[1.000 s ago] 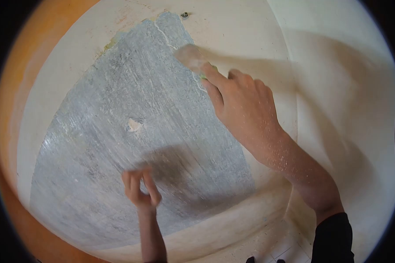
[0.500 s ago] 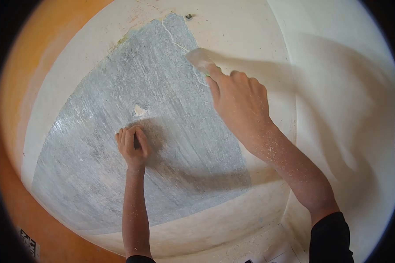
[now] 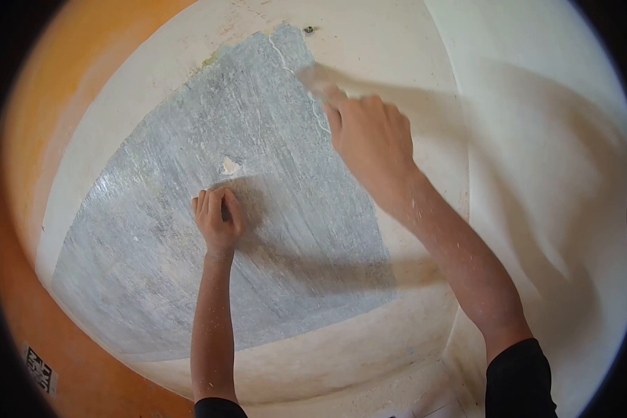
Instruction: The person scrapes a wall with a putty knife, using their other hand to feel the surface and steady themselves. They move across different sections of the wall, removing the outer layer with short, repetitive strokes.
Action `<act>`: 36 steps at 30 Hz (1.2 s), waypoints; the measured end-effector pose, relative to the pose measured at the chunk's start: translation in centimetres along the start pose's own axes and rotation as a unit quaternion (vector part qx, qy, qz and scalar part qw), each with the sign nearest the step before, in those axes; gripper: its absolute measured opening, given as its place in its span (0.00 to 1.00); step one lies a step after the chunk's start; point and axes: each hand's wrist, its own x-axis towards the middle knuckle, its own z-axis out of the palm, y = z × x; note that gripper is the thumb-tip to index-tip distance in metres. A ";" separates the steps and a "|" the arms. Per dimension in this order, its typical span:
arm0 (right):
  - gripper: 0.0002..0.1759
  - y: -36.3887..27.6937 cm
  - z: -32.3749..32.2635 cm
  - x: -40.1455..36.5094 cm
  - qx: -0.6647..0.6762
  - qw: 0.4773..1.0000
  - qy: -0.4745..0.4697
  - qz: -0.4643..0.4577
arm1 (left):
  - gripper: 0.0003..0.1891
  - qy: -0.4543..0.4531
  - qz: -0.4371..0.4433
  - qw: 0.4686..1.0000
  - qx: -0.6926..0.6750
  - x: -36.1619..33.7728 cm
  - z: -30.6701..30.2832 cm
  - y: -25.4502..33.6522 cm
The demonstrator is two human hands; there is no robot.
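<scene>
My right hand (image 3: 375, 143) is closed around a scraper, its index finger stretched along the tool. The scraper's wide blade (image 3: 315, 78), smeared by motion, lies over the upper right border of a grey, scratched wall patch (image 3: 306, 223). A thin pale ragged line (image 3: 280, 56) runs along that border, between the grey surface and the cream coating (image 3: 390, 49). Lower left of it, my left hand (image 3: 218, 214) is at the grey patch with its fingers curled in and the thumb near the index finger. Only shadow shows in the gap there.
A small pale chipped spot (image 3: 230, 166) sits just above my left hand. Near the patch's top corner is a small dark fitting (image 3: 308, 31). Orange wall (image 3: 70, 90) borders the left, with a black-and-white label (image 3: 40, 370) low down. A white wall (image 3: 536, 174) meets the right side.
My right hand and the scraper have shifted slightly left and up, and the blade is now more blurred. My left hand appears a little higher and to the right, as the view has shifted too.
</scene>
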 end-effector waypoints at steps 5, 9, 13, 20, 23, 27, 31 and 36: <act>0.11 0.5 -0.3 -0.2 -0.015 0.999 0.036 -0.036 | 0.02 0.000 0.005 1.000 0.002 -0.2 0.2 0.0; 0.10 0.6 -0.1 -0.4 0.012 0.999 0.025 -0.029 | 0.02 -0.002 0.002 1.000 0.007 0.0 0.0 0.1; 0.12 -0.2 -0.5 2.1 0.012 0.999 0.034 -0.037 | 0.02 0.001 -0.004 1.000 0.010 0.1 0.1 0.4; 0.11 0.3 -0.3 1.9 0.020 0.998 0.040 -0.039 | 0.03 0.007 -0.003 1.000 0.017 -0.1 0.4 0.4; 0.09 -0.5 -0.3 4.6 0.044 0.994 0.077 -0.058 | 0.03 0.003 -0.011 1.000 0.019 0.0 0.2 0.3; 0.07 -0.5 -0.3 2.7 -0.010 0.998 0.057 -0.037 | 0.02 0.005 -0.003 1.000 0.012 -0.2 0.3 0.1; 0.06 -1.4 0.1 3.8 0.003 0.996 0.078 -0.035 | 0.02 -0.004 -0.009 1.000 0.018 -0.2 0.1 0.2; 0.07 -2.3 -0.3 6.3 -0.030 0.993 0.100 -0.059 | 0.02 0.010 -0.008 1.000 0.020 -0.3 0.4 0.2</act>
